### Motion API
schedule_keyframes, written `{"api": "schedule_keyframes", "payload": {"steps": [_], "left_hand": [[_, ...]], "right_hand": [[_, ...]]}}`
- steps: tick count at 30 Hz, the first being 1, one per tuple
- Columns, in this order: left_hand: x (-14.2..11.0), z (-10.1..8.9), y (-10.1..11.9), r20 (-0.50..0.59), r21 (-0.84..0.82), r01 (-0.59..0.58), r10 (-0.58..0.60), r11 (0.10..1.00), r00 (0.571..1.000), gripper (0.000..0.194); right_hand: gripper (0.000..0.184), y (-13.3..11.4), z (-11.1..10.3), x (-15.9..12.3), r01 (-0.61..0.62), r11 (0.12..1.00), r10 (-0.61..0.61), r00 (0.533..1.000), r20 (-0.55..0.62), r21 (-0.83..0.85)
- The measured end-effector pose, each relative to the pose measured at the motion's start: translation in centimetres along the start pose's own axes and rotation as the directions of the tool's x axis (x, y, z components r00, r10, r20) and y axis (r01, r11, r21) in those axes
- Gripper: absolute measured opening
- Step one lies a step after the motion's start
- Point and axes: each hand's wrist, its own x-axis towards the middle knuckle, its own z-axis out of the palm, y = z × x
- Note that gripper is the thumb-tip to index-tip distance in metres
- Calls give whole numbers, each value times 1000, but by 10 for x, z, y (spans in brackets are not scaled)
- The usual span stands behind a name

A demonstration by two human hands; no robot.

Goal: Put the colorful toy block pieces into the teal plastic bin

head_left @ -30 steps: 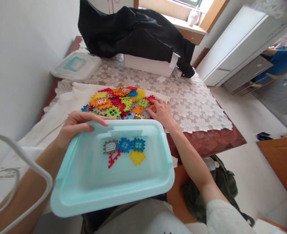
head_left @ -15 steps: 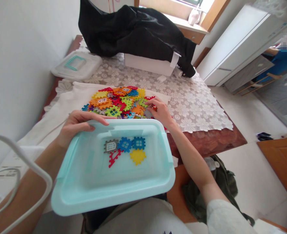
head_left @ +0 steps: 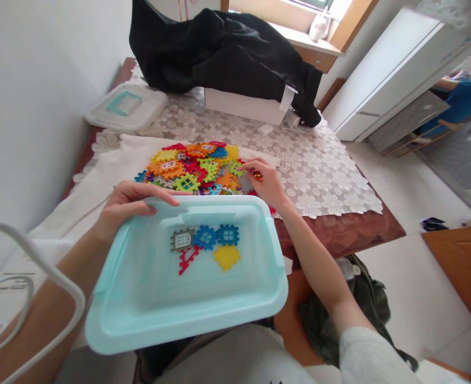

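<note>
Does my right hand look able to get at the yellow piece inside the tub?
Probably yes: the right hand is at the pile of pieces just beyond the rim, the tub is open on top, and nothing appears to cover the yellow piece.

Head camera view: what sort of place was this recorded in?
Most likely a room in a home: a white floral lace tablecloth lies over a reddish-brown wooden table, colourful notched plastic pieces are heaped there, and a tall white boxy cabinet, perhaps a refrigerator, stands off to the right.
</note>
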Motion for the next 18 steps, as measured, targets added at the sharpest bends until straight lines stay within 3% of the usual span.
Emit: {"api": "schedule_keyframes", "payload": {"steps": [6, 12, 15, 18], "left_hand": [[0, 0, 0, 3, -4, 8, -8, 1000, 1000, 28], [0, 1, 0, -26, -20, 27, -27, 999, 999, 27], [0, 1, 1, -19, -3, 24, -24, 1000, 1000, 26], [0, 2, 3, -13, 15, 7, -7, 1000, 1000, 27]], "right_hand": [[32, 7, -4, -1, -73, 997, 73, 993, 95, 1], [28, 15, -7, -2, -122, 982, 134, 988, 80, -141], [25, 15, -9, 0, -128, 989, 128, 992, -10, -67], [23, 13, -9, 3, -128, 985, 143, 980, -139, 112]]}}
